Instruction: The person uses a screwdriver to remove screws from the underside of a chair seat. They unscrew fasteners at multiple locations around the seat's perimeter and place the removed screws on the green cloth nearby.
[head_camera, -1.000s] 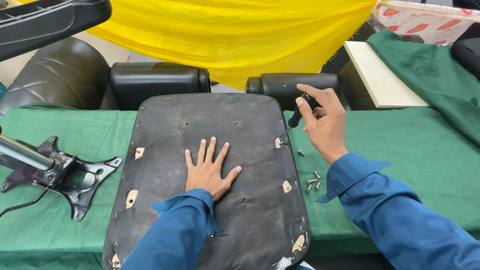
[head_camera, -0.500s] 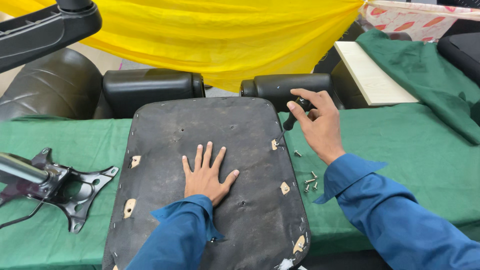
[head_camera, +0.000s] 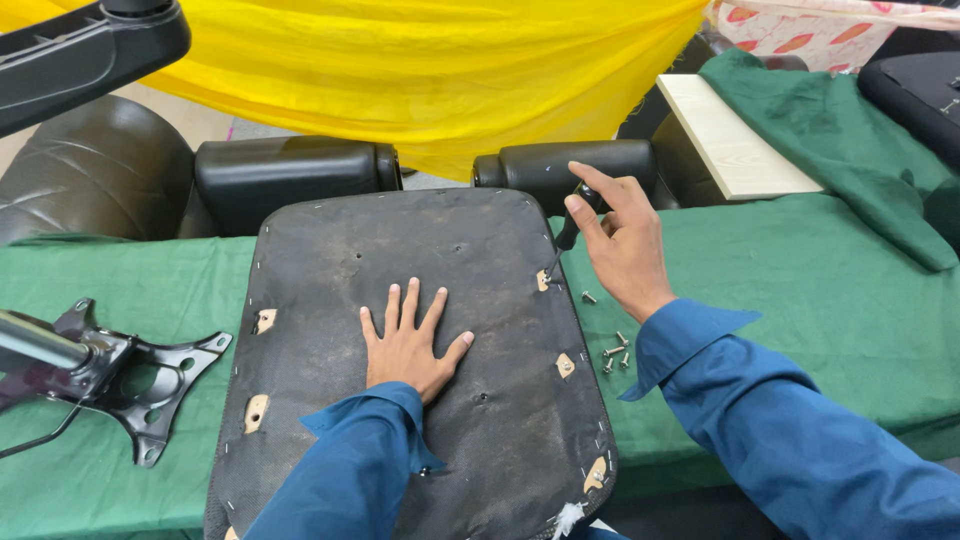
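While the upturned chair seat (head_camera: 480, 300), a rounded slab of dusty black fabric with stapled edges, lies flat on the green cloth (head_camera: 800, 300), the left hand (head_camera: 408, 345) presses it open-palmed, holding nothing. The right hand (head_camera: 620, 245) grips a black-handled screwdriver (head_camera: 562, 240), tip at the seat's right edge. Five small metal screws (head_camera: 612, 355) lie just beside.

A makeshift furniture-repair workbench, set up indoors.

You are at a table draped in green cloth (head_camera: 800, 270), with an upturned chair seat base (head_camera: 420, 250) lying on it, a black metal chair mechanism plate (head_camera: 130, 375) to your left and loose screws (head_camera: 612, 352) scattered to your right. Black padded armrests (head_camera: 290, 170) lie behind the table, a pale wooden board (head_camera: 735, 135) rests to the far right, and a yellow cloth (head_camera: 450, 70) hangs as a backdrop.
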